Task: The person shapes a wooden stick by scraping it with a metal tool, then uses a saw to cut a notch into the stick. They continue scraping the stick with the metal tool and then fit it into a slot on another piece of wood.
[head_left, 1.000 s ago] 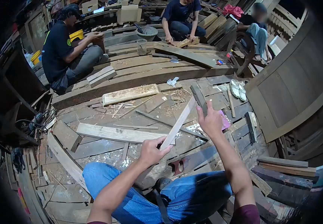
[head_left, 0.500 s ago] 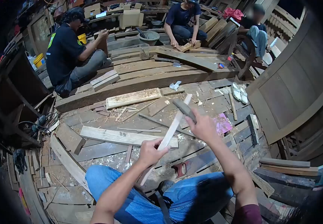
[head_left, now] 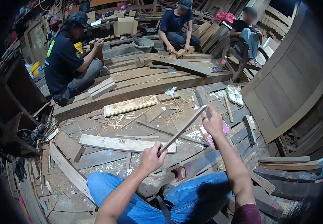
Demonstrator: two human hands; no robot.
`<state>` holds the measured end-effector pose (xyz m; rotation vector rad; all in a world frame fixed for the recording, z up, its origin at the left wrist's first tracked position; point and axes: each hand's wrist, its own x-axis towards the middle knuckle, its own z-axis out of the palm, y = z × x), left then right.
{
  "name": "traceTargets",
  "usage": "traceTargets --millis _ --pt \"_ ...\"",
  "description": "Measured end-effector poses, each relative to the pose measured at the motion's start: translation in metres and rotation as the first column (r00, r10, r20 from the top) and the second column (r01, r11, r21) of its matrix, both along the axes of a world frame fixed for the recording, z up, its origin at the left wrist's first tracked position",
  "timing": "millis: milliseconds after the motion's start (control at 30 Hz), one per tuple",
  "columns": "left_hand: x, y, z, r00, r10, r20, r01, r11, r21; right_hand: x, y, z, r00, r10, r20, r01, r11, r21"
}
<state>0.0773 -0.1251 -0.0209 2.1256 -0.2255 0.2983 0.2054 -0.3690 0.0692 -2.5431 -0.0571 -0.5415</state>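
Observation:
A thin wooden strip (head_left: 182,130) slants up to the right between my hands. My left hand (head_left: 152,158) is closed round its lower end. At the upper end, my right hand (head_left: 213,121) holds a dark flat block (head_left: 200,98), its fingers close to the strip's pale tip. Under the strip lie a light plank (head_left: 113,142) and a narrow dark stick (head_left: 150,128) on the floor. A handsaw (head_left: 198,164) with a reddish handle rests just in front of my knees.
Three people sit beyond: one (head_left: 66,59) at left, one (head_left: 176,26) at back centre, one (head_left: 245,31) at right. A carved plank (head_left: 131,105), a long beam (head_left: 142,89), white shoes (head_left: 235,95) and a large panel (head_left: 284,86) surround the work area.
The strip has turned, its narrow darker side now showing, and its lower end has come up to my left hand. My right hand has moved right and down, with the block now beside the strip's tip.

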Motion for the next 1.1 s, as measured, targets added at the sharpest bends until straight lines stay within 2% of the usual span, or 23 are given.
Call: traceTargets --millis 100,133,167,233,300,400,433,533,600,667,733,767,800,867,933,1000,1067,1100 --pt "0.002 0.000 -0.004 0.998 0.043 0.041 -0.043 0.999 0.003 -0.002 0.010 0.002 0.994 0.077 0.075 -0.090 0.979 0.181" --pt "0.001 0.000 -0.002 0.999 0.027 -0.021 -0.027 1.000 0.007 -0.003 0.015 0.004 0.991 0.097 0.093 -0.117 0.962 0.248" --pt "-0.001 0.001 0.000 0.996 0.011 -0.085 -0.010 1.000 0.008 -0.005 0.017 0.010 0.983 0.110 -0.149 -0.046 0.924 0.379" --pt "0.000 0.001 0.000 0.987 0.000 -0.158 0.005 1.000 0.028 -0.012 0.027 0.016 0.939 0.233 -0.255 0.010 0.719 0.695" --pt "0.000 0.003 0.000 0.976 -0.018 -0.217 0.024 0.999 0.024 -0.016 0.036 0.019 0.892 0.373 -0.255 0.060 0.461 0.885" --pt "-0.002 0.004 0.004 0.966 -0.006 -0.260 0.013 1.000 0.024 -0.028 0.049 0.030 0.880 0.405 -0.246 -0.092 0.654 0.751" --pt "-0.003 0.004 0.006 0.964 -0.013 -0.266 0.021 0.999 0.029 -0.030 0.052 0.030 0.877 0.431 -0.211 -0.093 0.585 0.806" --pt "-0.003 0.004 0.009 0.957 -0.045 -0.285 0.054 0.998 0.022 -0.032 0.058 0.022 0.898 0.423 -0.118 -0.223 0.671 0.707" --pt "-0.005 0.004 0.008 0.954 -0.068 -0.293 0.070 0.998 -0.002 -0.038 0.061 0.022 0.882 0.443 -0.158 -0.195 0.650 0.735" --pt "-0.004 0.002 -0.005 0.939 -0.119 -0.323 0.055 0.978 -0.203 -0.043 0.063 0.022 0.851 0.473 -0.227 -0.184 0.673 0.716" --pt "-0.002 -0.002 -0.006 0.916 -0.203 -0.347 0.027 0.892 -0.451 -0.046 0.069 0.011 0.824 0.529 -0.203 -0.260 0.671 0.694" --pt "-0.002 -0.002 -0.005 0.895 -0.230 -0.382 0.002 0.859 -0.512 -0.045 0.070 0.004 0.805 0.565 -0.183 -0.338 0.690 0.640" --pt "-0.001 -0.004 -0.004 0.911 -0.239 -0.337 0.019 0.839 -0.543 -0.047 0.072 -0.001 0.786 0.595 -0.167 -0.410 0.704 0.580" --pt "0.000 -0.005 0.001 0.908 -0.282 -0.310 -0.008 0.728 -0.686 -0.054 0.078 -0.005 0.633 0.754 -0.176 -0.449 0.543 0.710" --pt "0.001 -0.002 0.010 0.910 -0.307 -0.280 0.006 0.683 -0.730 -0.057 0.080 -0.003 0.528 0.825 -0.203 -0.556 0.516 0.651" --pt "0.004 0.000 0.002 0.929 -0.283 -0.239 -0.001 0.643 -0.765 -0.059 0.080 -0.003 0.572 0.793 -0.209 -0.634 0.589 0.502" --pt "0.008 0.002 0.000 0.921 -0.227 -0.317 -0.098 0.652 -0.752 -0.059 0.083 -0.002 0.625 0.764 -0.161 -0.679 0.633 0.373" --pt "0.009 0.003 0.000 0.924 -0.181 -0.338 -0.122 0.697 -0.706 -0.060 0.084 0.001 0.654 0.744 -0.134 -0.687 0.659 0.305"
